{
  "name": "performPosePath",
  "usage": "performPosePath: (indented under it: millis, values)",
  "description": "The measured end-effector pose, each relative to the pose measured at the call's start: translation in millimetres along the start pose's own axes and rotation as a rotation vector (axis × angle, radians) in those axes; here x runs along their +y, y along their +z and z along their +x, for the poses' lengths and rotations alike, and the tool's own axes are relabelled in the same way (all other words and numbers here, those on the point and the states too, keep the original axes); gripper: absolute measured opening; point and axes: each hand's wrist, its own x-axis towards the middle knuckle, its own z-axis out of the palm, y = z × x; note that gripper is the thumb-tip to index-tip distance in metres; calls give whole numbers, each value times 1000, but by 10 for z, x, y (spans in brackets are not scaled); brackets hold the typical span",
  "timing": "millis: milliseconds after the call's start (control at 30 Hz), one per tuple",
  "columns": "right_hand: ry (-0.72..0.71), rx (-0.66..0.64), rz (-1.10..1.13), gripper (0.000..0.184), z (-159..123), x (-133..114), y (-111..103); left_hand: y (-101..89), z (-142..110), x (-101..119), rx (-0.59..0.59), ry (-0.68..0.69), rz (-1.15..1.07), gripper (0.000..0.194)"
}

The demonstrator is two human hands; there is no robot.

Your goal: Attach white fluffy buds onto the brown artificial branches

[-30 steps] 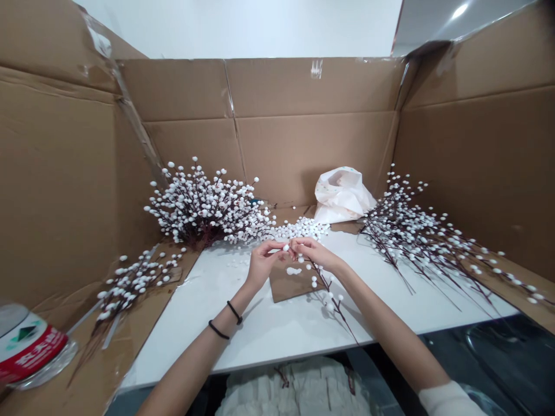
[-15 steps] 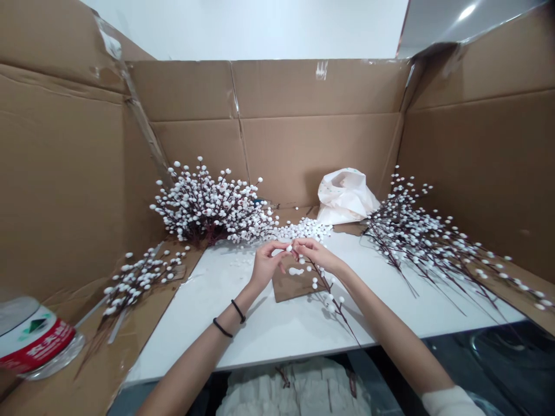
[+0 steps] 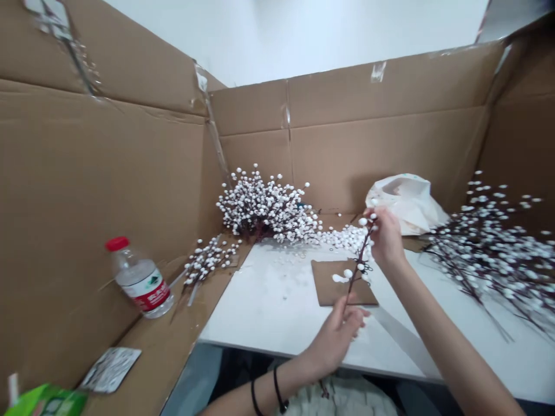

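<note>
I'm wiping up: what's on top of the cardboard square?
A white blob lies on the cardboard square. The sprig and left hand hide parts of it; what lies there cannot be seen.

Dark brown berry stem (image 3: 361, 254), white berries (image 3: 348, 273); 2 black wristbands (image 3: 276, 383); red bottle cap (image 3: 117, 243); brown cardboard square (image 3: 325, 283); white tabletop (image 3: 260, 312).

One sprig (image 3: 360, 261), three berry bunches (image 3: 260, 212), one bottle (image 3: 147, 287), two wristbands (image 3: 277, 386).

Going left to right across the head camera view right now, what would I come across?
Bright green packet, clear plastic bottle with red cap, small bunch of white-berried stems, bigger white-berried bunch, single brown white-berried stem held by left hand and right hand, crumpled white bag, spread of dark white-berried branches.
</note>
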Motion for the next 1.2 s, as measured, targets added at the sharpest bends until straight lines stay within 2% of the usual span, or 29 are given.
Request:
performPosePath:
  millis: [67,133,200,267,333,433,500,533,567,633,733,833,967,1100,1200]
  values:
    - [-57,-32,-6,21,-2,-120,149,30,-108,13,5,22,-30,46]
    - [-79,-118,-26,25,-33,-197,288,6,-170,89,74,55,-61,44]
    - [-48,-196,-27,31,-89,-211,379,-90,-223,205,174,95,-44,43]
    - [59,-249,-9,39,-169,-168,386,-284,-302,349,319,161,40,42]
    - [209,-303,-19,41,-277,-92,290,-595,-427,515,564,271,165,41]
    - [377,-443,-149,33,-474,30,-2,-1237,-683,764,1075,427,508,30]
    - [427,-515,-249,30,-594,109,-227,-1683,-854,876,1313,329,805,27]
    - [445,-535,-275,29,-642,151,-332,-1883,-924,903,1355,208,954,26]
    - [455,-545,-288,29,-682,195,-424,-2057,-978,910,1369,83,1085,27]
    - [468,-543,-305,29,-742,286,-568,-2312,-1028,872,1309,-62,1326,31]
    - [478,-518,-331,29,-805,393,-680,-2473,-983,755,1238,-186,1606,37]
    - [470,-485,-357,30,-865,431,-716,-2472,-896,664,1172,-328,1734,42]
    - [392,-496,-395,29,-934,427,-736,-2429,-871,610,1098,-458,1738,43]
    - [323,-540,-441,28,-962,451,-751,-2420,-908,601,1038,-528,1660,43]
    - [299,-564,-447,28,-964,459,-748,-2397,-913,631,1025,-511,1612,44]
